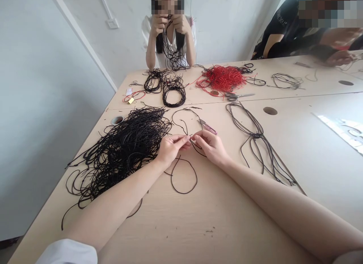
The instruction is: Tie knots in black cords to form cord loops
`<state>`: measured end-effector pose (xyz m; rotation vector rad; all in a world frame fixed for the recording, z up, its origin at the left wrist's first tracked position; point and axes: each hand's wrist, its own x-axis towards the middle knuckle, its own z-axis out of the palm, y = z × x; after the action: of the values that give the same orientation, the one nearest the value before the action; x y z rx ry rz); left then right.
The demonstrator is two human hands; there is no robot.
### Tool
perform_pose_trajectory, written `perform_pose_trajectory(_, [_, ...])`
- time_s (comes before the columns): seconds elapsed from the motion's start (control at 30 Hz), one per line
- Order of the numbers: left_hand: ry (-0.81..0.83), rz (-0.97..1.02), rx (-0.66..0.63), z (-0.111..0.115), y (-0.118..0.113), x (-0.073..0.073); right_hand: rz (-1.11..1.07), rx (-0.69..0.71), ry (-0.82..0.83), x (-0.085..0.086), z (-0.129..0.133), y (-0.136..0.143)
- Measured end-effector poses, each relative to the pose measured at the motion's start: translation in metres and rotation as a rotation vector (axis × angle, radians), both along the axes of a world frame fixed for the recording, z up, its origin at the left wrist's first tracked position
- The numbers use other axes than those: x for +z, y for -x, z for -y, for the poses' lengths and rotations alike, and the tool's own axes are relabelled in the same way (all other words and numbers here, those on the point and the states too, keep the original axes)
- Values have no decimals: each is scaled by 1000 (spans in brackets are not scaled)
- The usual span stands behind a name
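Above the middle of the table, my left hand (173,147) and my right hand (210,145) meet fingertip to fingertip, both pinching a thin black cord (184,193). One loop of the cord arches over the table beyond my fingers, and another lies below them, nearer to me. What exactly sits between the fingertips is too small to make out. A pair of thread snips (209,128) with pinkish handles lies just behind my right hand. Left of my left hand spreads a big tangled heap of black cords (133,139).
A tied bundle of black cords (256,135) lies to the right. Farther back are a red cord pile (224,79), black-handled scissors (234,96), coiled black cords (174,101) and a tape roll (117,120). One person (170,41) sits opposite, another (295,33) at the far right.
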<state>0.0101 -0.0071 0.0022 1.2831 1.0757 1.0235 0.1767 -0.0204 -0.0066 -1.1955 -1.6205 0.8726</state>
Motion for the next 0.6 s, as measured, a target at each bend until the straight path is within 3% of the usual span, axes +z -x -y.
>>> perform_pose_trajectory(0.1, [-20, 15, 58, 0, -1, 0, 7, 67, 8, 1, 0, 0])
perform_pose_trajectory(0.23, [-31, 6, 7, 1, 1, -1, 42, 5, -31, 0, -2, -1])
perform_pose_trajectory(0.43, [-362, -164, 261, 8, 4, 6, 38, 18, -66, 0, 0, -3])
perform_pose_trajectory(0.5, [-443, -239, 214, 9, 3, 9, 54, 40, -100, 0, 1, -3])
perform_pose_trajectory(0.6, [-423, -270, 78, 9, 2, 11, 63, 53, -132, 0, 2, -2])
